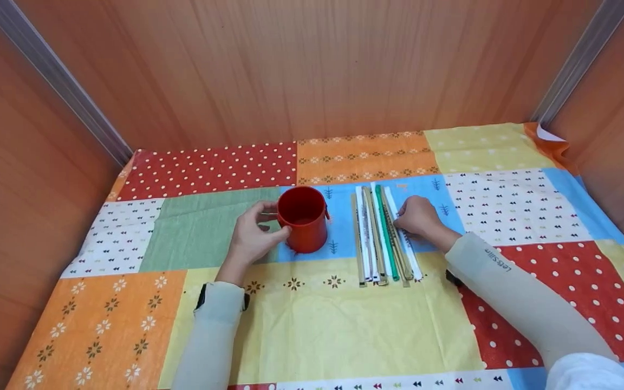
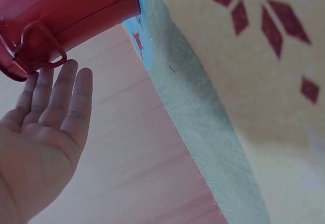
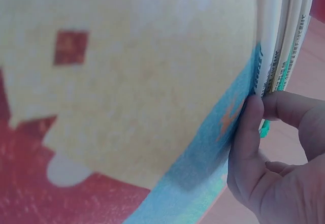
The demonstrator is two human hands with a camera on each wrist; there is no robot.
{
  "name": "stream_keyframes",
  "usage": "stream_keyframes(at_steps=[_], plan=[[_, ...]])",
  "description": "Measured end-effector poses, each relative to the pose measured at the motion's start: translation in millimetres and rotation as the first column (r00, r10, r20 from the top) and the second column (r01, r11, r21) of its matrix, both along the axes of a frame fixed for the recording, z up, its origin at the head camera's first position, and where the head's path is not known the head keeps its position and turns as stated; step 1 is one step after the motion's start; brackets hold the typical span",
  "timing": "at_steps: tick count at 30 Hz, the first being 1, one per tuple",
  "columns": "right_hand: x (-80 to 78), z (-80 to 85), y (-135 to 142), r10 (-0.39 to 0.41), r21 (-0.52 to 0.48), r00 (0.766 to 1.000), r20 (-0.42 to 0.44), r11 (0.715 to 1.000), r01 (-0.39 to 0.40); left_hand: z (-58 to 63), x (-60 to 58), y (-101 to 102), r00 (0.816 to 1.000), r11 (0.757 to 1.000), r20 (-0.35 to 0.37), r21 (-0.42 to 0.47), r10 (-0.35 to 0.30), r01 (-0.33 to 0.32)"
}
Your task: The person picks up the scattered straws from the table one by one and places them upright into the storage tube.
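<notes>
Red cup (image 1: pixel 306 238) at frame centre, left hand (image 1: pixel 252 232) touching it with fingers straight, right hand (image 1: pixel 419 218) right of centre, pinching a white stick (image 1: pixel 410 257).

Right hand (image 3: pixel 287 188), fingers (image 3: pixel 248 132) pinching a white printed strip (image 3: pixel 267 31), more strips (image 3: pixel 297 16) just beside, patterned cloth (image 3: pixel 152 92)

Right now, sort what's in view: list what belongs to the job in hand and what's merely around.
In the job:
- red cup, left hand touching it
- slim strips, right hand pinching one

Just around:
- patchwork cloth, spread underneath
- wood-grain panels, standing behind and beside
</notes>
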State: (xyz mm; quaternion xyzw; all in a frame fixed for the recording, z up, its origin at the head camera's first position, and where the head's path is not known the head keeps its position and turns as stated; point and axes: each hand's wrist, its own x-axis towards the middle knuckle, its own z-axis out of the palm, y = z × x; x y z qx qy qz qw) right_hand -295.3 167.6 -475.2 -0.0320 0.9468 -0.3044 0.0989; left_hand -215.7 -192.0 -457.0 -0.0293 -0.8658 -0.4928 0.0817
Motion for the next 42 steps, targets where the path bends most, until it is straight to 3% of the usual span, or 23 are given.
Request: stream_keyframes(at_steps=[8,16,27,35,42], plan=[[0.1,-0.5,-2,-0.022,-0.004,1.000,0.016,1.000,0.022,-3.8,-0.6,-2,0.998,0.999,-0.045,0.014,0.033,-0.032],[0.2,4.1,1,-0.024,-0.051,1.000,0.017,0.998,0.025,-3.2,-0.6,-2,0.998,0.999,-0.038,0.015,0.053,-0.052],[-1.3,17.1,7,-0.053,-0.165,0.988,0.142,0.983,0.077,-4.0,-0.1,-2,0.999,0.999,0.002,0.008,0.044,-0.044],[1.0,32.3,3,-0.016,-0.260,0.998,0.066,0.965,0.032,-4.7,-3.1,-1,0.998,0.998,0.039,0.029,0.054,-0.055],[10.5,59.0,-7,0.088,-0.362,0.996,-0.036,0.928,-0.095,-5.0,-3.4,-1,0.997,0.997,0.059,0.044,0.058,-0.060]])
